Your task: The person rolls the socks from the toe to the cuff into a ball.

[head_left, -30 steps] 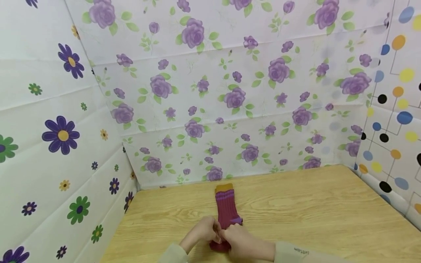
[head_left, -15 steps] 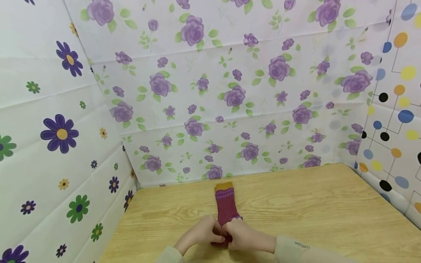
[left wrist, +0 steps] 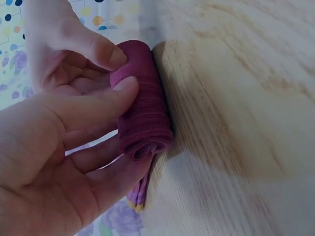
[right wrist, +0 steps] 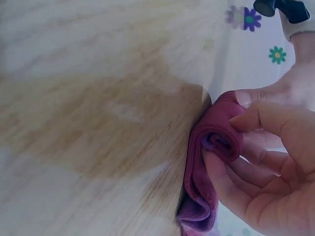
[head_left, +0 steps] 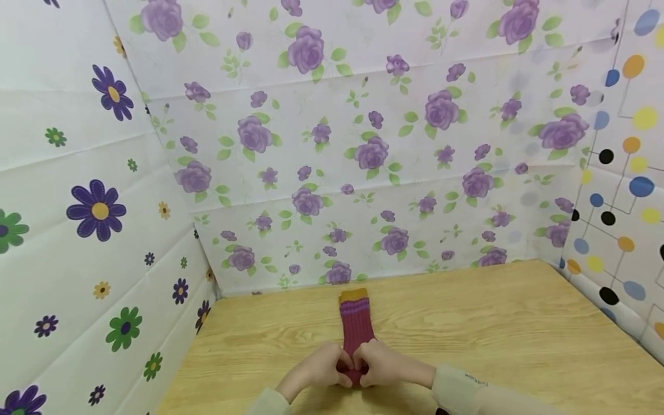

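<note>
A maroon ribbed sock with purple stripes and a mustard cuff lies lengthwise on the wooden table, cuff toward the back wall. Whether it is one sock or a stacked pair I cannot tell. Its near end is wound into a thick roll, whose spiral end shows in both wrist views. My left hand grips the roll's left end, thumb on top and fingers underneath. On the right end, my right hand pinches the roll the same way. The purple heel shows beyond the roll in the right wrist view.
The wooden table meets a rose-patterned back wall covering. A daisy-patterned covering bounds the left side, and a dotted one the right. A dark device sits by the left wrist.
Both hands have worked slightly farther up the sock, away from me. The flat toe end has become a roll, and the purple heel patch is now hidden in the head view.
</note>
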Available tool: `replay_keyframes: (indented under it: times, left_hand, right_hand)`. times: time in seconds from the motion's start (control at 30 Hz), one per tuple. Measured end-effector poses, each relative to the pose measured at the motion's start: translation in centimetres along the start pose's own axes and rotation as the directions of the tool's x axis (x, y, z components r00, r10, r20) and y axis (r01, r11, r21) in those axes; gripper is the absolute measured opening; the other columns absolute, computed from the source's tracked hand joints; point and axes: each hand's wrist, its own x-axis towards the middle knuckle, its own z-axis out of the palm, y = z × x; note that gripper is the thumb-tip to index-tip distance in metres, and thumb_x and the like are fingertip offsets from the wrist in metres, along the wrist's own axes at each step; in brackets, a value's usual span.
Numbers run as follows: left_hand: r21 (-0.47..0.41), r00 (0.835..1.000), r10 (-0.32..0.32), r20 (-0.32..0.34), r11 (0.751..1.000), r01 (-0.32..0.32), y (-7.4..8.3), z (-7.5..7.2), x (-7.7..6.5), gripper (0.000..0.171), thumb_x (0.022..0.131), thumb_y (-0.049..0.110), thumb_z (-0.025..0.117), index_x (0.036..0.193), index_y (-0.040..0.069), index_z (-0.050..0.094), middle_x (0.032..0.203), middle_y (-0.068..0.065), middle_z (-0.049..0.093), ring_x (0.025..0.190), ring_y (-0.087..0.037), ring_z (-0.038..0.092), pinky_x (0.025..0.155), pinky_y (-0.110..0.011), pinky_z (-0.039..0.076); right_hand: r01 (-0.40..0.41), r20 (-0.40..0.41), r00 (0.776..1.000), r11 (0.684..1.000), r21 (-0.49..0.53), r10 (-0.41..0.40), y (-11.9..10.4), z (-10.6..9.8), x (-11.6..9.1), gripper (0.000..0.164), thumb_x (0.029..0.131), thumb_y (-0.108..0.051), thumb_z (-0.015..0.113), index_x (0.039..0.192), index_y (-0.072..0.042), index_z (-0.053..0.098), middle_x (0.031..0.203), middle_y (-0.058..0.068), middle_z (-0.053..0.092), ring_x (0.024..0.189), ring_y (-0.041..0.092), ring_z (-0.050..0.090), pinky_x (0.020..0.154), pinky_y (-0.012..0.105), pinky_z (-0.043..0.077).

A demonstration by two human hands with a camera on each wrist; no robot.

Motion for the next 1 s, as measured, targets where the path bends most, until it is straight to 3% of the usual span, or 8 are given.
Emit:
replay_keyframes:
  times: [0.17,0.33,0.5,0.67,0.8,0.9,1.0]
  left_hand:
    - [0.038,1.0,-0.004,0.016,0.999,0.003,0.2,-0.1,0.2,0.012,0.078,0.017,0.071,0.089,0.012,0.073,0.08,0.006,0.069,0.062,0.003,0.044,0.055,-0.013,0.038]
    - [0.056,0.999,0.036,0.017,0.998,-0.037,0.0,-0.2,0.6,0.007,0.081,0.012,0.068,0.085,0.01,0.074,0.068,0.007,0.065,0.053,0.002,0.035,0.049,-0.014,0.031]
    - [0.08,0.998,0.047,0.035,0.996,-0.049,-0.1,-0.1,0.9,0.014,0.083,0.005,0.063,0.072,0.006,0.07,0.051,0.01,0.044,0.047,0.0,0.027,0.046,-0.014,0.027]
    - [0.106,0.999,0.029,0.03,0.994,-0.032,0.1,0.1,1.3,0.016,0.08,-0.001,0.06,0.066,0.002,0.066,0.047,0.011,0.032,0.044,0.0,0.019,0.043,-0.015,0.02]
    - [0.106,1.0,-0.001,0.031,0.994,-0.002,0.2,0.0,1.5,0.014,0.08,-0.001,0.059,0.07,0.0,0.069,0.049,0.01,0.036,0.043,0.0,0.021,0.042,-0.014,0.02]
    - [0.103,0.998,-0.041,0.04,0.994,0.036,0.3,-0.2,1.6,0.014,0.083,0.001,0.059,0.083,0.001,0.073,0.055,0.005,0.052,0.046,-0.001,0.028,0.045,-0.014,0.027]
    - [0.105,0.996,-0.07,0.057,0.992,0.064,0.2,-0.3,1.8,0.017,0.085,0.004,0.059,0.094,0.001,0.072,0.073,-0.001,0.067,0.054,-0.001,0.038,0.053,-0.015,0.037]
  right_hand:
    - [-0.051,0.022,0.999,0.998,0.031,0.05,0.3,-0.2,0.2,0.011,0.064,-0.004,0.073,0.069,-0.008,0.064,0.057,-0.011,0.052,0.049,-0.005,0.034,0.043,0.011,0.03]
    - [-0.087,0.036,0.996,0.994,0.066,0.085,0.4,-0.3,0.3,0.009,0.067,-0.004,0.073,0.069,-0.008,0.064,0.058,-0.01,0.053,0.05,-0.004,0.036,0.044,0.013,0.032]
    - [-0.107,0.021,0.994,0.992,0.063,0.106,0.4,-0.2,0.1,0.004,0.07,-0.004,0.072,0.073,-0.006,0.07,0.062,-0.009,0.061,0.053,-0.005,0.042,0.048,0.013,0.038]
    - [-0.138,0.011,0.99,0.986,0.091,0.137,0.2,-0.6,-0.3,0.009,0.071,-0.003,0.07,0.08,-0.004,0.073,0.068,-0.004,0.067,0.057,-0.005,0.049,0.051,0.014,0.042]
    - [-0.161,-0.019,0.987,0.984,0.077,0.163,0.0,-0.8,-0.4,0.01,0.07,-0.004,0.072,0.078,-0.006,0.068,0.068,-0.003,0.063,0.058,-0.002,0.046,0.051,0.015,0.04]
    - [-0.158,-0.05,0.986,0.986,0.059,0.161,-0.1,-0.9,-0.5,0.014,0.068,-0.003,0.072,0.076,-0.009,0.062,0.067,-0.003,0.058,0.058,-0.001,0.043,0.051,0.016,0.038]
    - [-0.135,-0.082,0.987,0.991,0.026,0.136,-0.2,-0.8,-0.6,0.014,0.067,-0.001,0.072,0.074,-0.01,0.063,0.066,-0.004,0.057,0.058,0.0,0.042,0.051,0.016,0.038]
